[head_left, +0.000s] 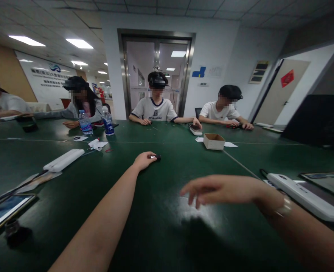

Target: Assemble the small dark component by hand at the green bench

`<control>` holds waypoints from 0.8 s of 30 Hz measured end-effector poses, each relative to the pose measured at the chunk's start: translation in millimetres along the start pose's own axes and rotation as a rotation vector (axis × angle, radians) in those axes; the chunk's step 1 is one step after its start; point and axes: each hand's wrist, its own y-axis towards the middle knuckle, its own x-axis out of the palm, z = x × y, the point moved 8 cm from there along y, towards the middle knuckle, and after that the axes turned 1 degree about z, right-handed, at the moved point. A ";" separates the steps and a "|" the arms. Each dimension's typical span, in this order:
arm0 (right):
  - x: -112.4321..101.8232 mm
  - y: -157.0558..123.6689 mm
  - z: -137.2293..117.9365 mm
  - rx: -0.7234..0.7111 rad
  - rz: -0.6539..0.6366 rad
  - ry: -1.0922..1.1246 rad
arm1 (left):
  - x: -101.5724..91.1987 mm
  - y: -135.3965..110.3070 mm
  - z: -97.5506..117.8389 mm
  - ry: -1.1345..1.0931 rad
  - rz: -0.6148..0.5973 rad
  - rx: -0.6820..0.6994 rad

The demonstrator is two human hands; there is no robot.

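Right hand (224, 189) drooping above table (158, 219), grip unclenched; left hand (143, 161) outstretched, grip pinching small black object (158, 157).

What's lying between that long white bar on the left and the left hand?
In the head view, a small red item and white scraps lie between the white bar and the left hand, slightly toward the far side.

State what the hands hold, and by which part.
Left hand: a small, dark, oblong object, material unclear, gripped at its left end. Right hand: nothing.
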 end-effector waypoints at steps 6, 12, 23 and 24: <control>-4.9 135.5 -36.1 0.053 0.043 -0.006 | -0.6 3.6 -2.4 -0.084 -0.010 0.021; 9.8 189.4 -23.5 -0.046 0.236 0.006 | -4.4 13.9 -10.5 -0.136 0.026 0.050; 4.7 187.3 -13.1 -0.135 0.275 0.210 | -1.9 15.3 -12.4 -0.277 -0.020 0.015; 4.6 187.0 -13.5 -0.135 0.277 0.223 | -1.8 15.2 -12.1 -0.287 -0.025 0.006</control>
